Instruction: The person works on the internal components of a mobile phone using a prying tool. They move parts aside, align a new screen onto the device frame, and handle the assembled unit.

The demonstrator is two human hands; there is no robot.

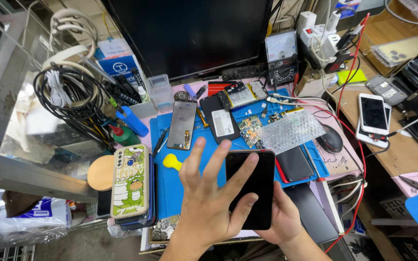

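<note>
Holding black phone [250, 188] | right hand [281, 217] under | left hand [209, 198] over

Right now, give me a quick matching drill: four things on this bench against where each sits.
Things:
1. black phone
2. cartoon phone case
3. computer mouse
4. analog meter

Places:
A. at the back, under the monitor's right corner
B. between both hands
C. right of the blue mat
D. on a stack at the mat's left edge

Pairs: 1-B, 2-D, 3-C, 4-A. The left hand lies over the screen; the right hand supports it from beneath.
</note>
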